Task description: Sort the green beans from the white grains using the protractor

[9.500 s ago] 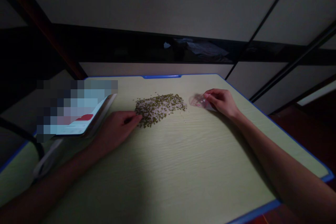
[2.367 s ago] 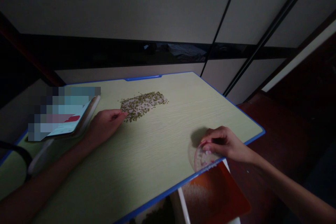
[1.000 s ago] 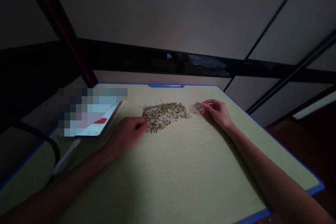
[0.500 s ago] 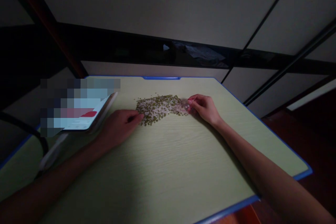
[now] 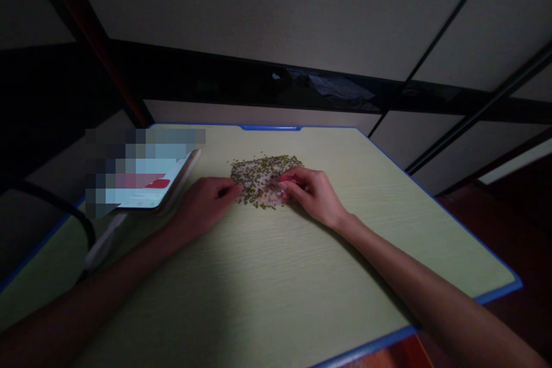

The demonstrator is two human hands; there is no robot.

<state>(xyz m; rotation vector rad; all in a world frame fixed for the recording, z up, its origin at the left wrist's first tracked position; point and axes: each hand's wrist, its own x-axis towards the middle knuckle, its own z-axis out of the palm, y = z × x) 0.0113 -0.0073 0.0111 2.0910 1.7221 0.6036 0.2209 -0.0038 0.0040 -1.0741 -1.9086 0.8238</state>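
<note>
A flat pile of small green beans [image 5: 259, 162], like mung beans, mixed with whitish rice-like grains, lies on the pale table. My left hand [image 5: 211, 201] rests at the pile's left edge. Its thumb and fingers are pressed together, and I cannot make out whether anything is between them. With its fingertips my right hand [image 5: 313, 192] grips a thin clear plastic disc [image 5: 271, 196] with a pinkish rim and marks. The disc lies low over the pile's near right part, and beans show around it. My right fingers partly hide it.
A tablet-like device [image 5: 149, 192] with a lit, partly blurred screen stands at the left, a cable near it. The blue-edged table [image 5: 345, 276] backs onto pale cabinet panels. Below its near edge, part of an orange container [image 5: 388, 355] shows.
My right hand came from the table's near right edge above the orange container back to the pile. It has since moved left with the disc onto the beans. My left hand stays at the pile.
</note>
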